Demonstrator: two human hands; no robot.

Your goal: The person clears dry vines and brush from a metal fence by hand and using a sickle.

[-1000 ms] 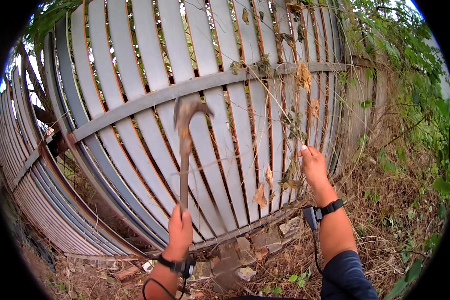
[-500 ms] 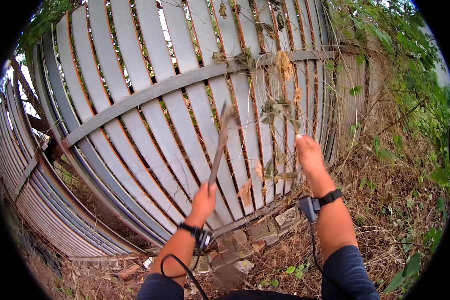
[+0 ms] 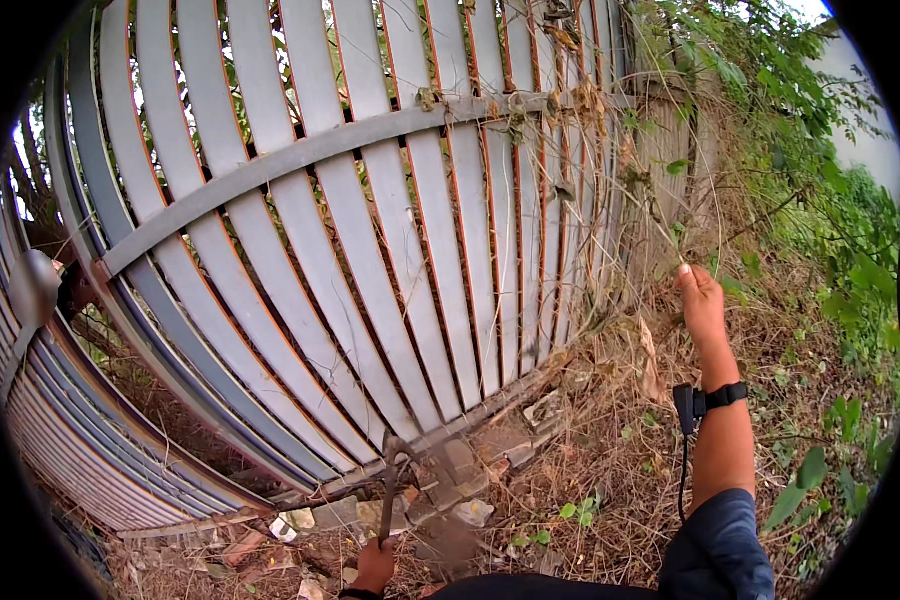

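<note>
My left hand, low in view and left of the middle, is closed round the handle of a sickle. Its hooked head sits low, in front of the foot of the fence, with the handle nearly upright. Out to the right, my right hand pinches a dry vine between thumb and fingers. Thin stems run from that grip up and left toward withered leaves hanging over the fence's rail. The grey slatted fence stands before both hands.
Broken bricks and stones lie along the fence's foot. Dry stalks cover the ground on the right, with green bushes beyond. A second, lower slatted panel stands at left. A blurred grey round patch shows near the left rim.
My left hand has swung the sickle down from in front of the slats to near the fence's foot. My right hand has moved right, drawing the vine outward. The view has shifted slightly.
</note>
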